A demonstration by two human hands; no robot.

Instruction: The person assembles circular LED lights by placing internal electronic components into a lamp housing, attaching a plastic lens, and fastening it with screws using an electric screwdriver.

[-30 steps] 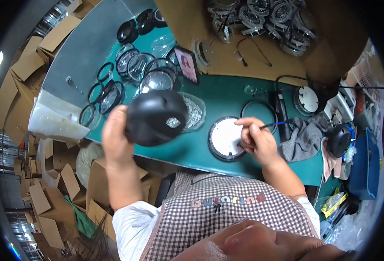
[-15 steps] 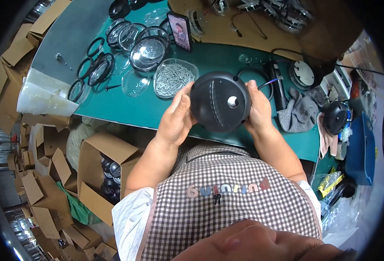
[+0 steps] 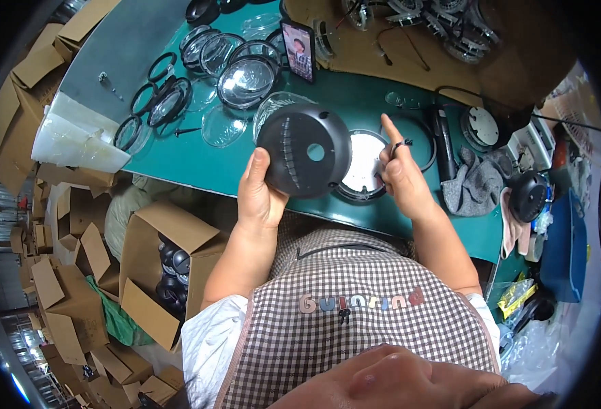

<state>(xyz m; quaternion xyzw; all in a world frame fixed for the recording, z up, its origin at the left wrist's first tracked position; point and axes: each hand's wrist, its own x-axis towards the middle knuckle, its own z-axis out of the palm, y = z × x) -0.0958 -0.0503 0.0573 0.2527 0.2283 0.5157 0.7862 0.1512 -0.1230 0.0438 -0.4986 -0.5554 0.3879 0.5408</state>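
My left hand (image 3: pixel 258 187) grips a black round housing (image 3: pixel 297 160) by its lower left edge, tilted above the table. The housing has one round hole and a curved row of ridges. Beside it, partly covered by it, a white disc with a black rim (image 3: pixel 363 167) lies close to the table's near edge. My right hand (image 3: pixel 404 174) is at the disc's right side, its index finger stretched upward and its thumb bent in. A small dark piece (image 3: pixel 401 145) sits at its fingers; its kind is too small to tell. Behind the housing is a clear tray (image 3: pixel 280 102), mostly hidden.
Clear round covers (image 3: pixel 247 82) and black rings (image 3: pixel 144 99) lie at the left back. A phone (image 3: pixel 298 51) stands upright. On the right are a black power screwdriver (image 3: pixel 442 133), a grey cloth (image 3: pixel 474 184) and a round black part (image 3: pixel 529 196). Open cardboard boxes (image 3: pixel 171 232) stand lower left.
The housing was between both hands; now only my left hand holds it, moved left and tilted. My right hand has let go of it, and the white disc has come into view.
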